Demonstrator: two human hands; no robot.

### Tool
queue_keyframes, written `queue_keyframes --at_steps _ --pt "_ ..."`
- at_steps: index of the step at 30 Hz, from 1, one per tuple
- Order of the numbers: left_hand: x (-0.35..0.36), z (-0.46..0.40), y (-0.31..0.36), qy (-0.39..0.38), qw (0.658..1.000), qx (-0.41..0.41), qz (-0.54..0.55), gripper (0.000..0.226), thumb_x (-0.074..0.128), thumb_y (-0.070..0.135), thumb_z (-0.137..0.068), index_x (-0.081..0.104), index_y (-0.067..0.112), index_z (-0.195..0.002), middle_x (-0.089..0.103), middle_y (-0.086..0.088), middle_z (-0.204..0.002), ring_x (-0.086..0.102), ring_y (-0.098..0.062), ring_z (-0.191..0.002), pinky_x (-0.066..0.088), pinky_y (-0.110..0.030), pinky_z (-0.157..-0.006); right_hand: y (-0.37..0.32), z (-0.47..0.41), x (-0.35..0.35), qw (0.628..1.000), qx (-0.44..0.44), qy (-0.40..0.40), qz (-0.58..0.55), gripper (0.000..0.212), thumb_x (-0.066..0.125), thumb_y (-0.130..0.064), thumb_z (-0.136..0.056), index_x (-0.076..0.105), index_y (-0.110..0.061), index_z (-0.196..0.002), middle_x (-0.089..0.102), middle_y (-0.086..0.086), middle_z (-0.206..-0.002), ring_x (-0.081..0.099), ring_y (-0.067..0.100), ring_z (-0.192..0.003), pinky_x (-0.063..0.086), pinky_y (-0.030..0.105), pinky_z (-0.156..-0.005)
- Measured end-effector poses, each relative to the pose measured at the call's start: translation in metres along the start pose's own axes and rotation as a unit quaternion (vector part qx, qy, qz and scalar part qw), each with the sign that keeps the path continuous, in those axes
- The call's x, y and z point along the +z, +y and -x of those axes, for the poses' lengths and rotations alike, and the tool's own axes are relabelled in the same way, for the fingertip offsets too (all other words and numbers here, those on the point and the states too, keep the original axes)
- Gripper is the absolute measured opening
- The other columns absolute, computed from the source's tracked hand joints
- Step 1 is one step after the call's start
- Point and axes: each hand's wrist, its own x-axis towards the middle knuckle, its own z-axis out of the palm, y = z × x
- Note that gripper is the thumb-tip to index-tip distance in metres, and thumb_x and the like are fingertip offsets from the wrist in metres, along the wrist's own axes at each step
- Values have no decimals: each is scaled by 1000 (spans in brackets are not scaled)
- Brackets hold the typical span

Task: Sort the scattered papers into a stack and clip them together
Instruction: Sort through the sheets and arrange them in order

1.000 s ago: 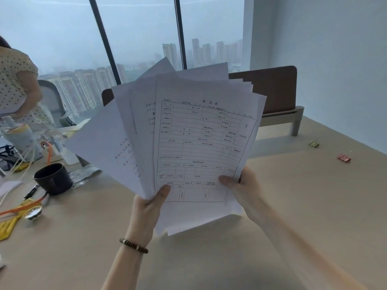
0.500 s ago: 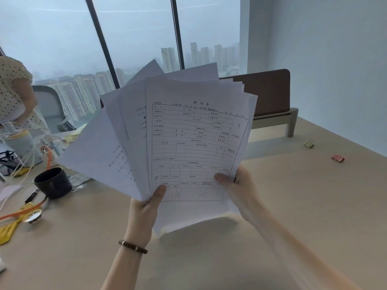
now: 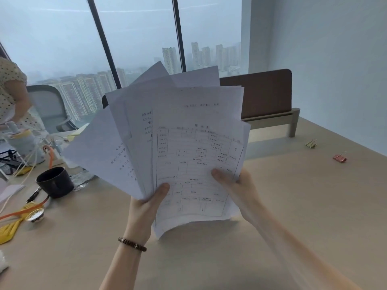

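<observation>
Both hands grip the papers (image 3: 188, 143) above the desk (image 3: 293, 206) — left hand (image 3: 146, 204) and right hand (image 3: 234, 185) pinch the bottom edge, thumbs in front. The sheets are fanned (not squared), so next: tap them even, then reach a clip (image 3: 339, 158) at far right

A single head-worn wide-angle view looks forward and slightly down across the surface (image 3: 293, 206) toward its far edge and the window (image 3: 136, 38) beyond. It sits close above the near edge, with the hands (image 3: 144, 208) and forearms rising from the bottom of the frame. Straight lines bow outward toward the frame's margins.
</observation>
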Motion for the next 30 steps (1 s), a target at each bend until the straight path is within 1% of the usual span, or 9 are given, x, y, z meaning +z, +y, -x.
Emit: queue_keyframes --at_steps 3,5,9,12,16,21,23,27,30 --pt "-1 -1 6 -18 1000 5 -5 40 80 12 -78 69 17 -116 74 -3 -116 69 -20 -110 57 -37 -86 -7 -3 -2 1000 -14 -10 10 17 73 -21 -92 69 -25 -107 77 -18 -99 73 2 -89 57 18 -67" --pt "-2 -1 11 -28 1000 6 -3 40 78 12 -79 69 16 -118 73 -5 -118 69 -24 -110 57 -42 -88 -10 -7 -3 1000 -16 -7 11 19 74 -23 -91 69 -24 -109 78 -14 -102 74 5 -92 58 22 -71" --pt "-4 -3 19 -45 999 10 -9 36 74 17 -79 71 22 -114 74 -4 -117 69 -24 -110 56 -45 -87 -18 -16 -5 999 -29 -4 16 24 77 -24 -89 68 -26 -112 78 -9 -106 74 12 -98 61 33 -81" --pt "-3 -5 26 -58 998 25 -11 35 77 16 -82 69 19 -116 73 -4 -118 69 -24 -110 59 -40 -85 -29 -21 -6 998 -58 -13 9 33 77 -23 -89 64 -21 -120 77 -5 -111 74 15 -101 60 35 -83" --pt "0 -6 37 -63 997 45 -2 34 70 16 -80 70 20 -113 75 -2 -116 70 -22 -108 59 -33 -82 -44 -27 -5 996 -83 -24 -10 42 79 -23 -88 59 -18 -124 75 0 -115 74 20 -104 61 42 -85" --pt "2 -8 51 -68 996 58 -20 28 79 16 -79 74 26 -105 76 -1 -112 71 -21 -106 60 -36 -83 -58 -30 -3 993 -113 -28 -1 40 79 -18 -87 59 -21 -123 74 0 -116 73 19 -105 61 44 -88" --pt "4 -8 58 -73 995 66 -31 26 76 18 -78 77 31 -100 76 1 -110 72 -20 -104 60 -34 -81 -61 -30 -2 992 -123 -35 13 42 79 -20 -87 59 -22 -123 74 -1 -116 72 19 -106 60 47 -90" --pt "8 -9 70 -82 993 72 -36 25 72 19 -77 78 36 -94 77 3 -107 73 -18 -100 60 -31 -76 -67 -30 1 989 -139 -37 43 54 81 -40 -76 58 -26 -122 72 -1 -118 70 20 -109 60 51 -90" --pt "11 -11 76 -81 994 71 -29 24 80 16 -77 77 30 -96 78 3 -104 73 -17 -98 60 -28 -74 -71 -29 3 987 -149 -46 46 60 81 -42 -74 53 -26 -125 69 -4 -119 69 18 -111 60 48 -89"
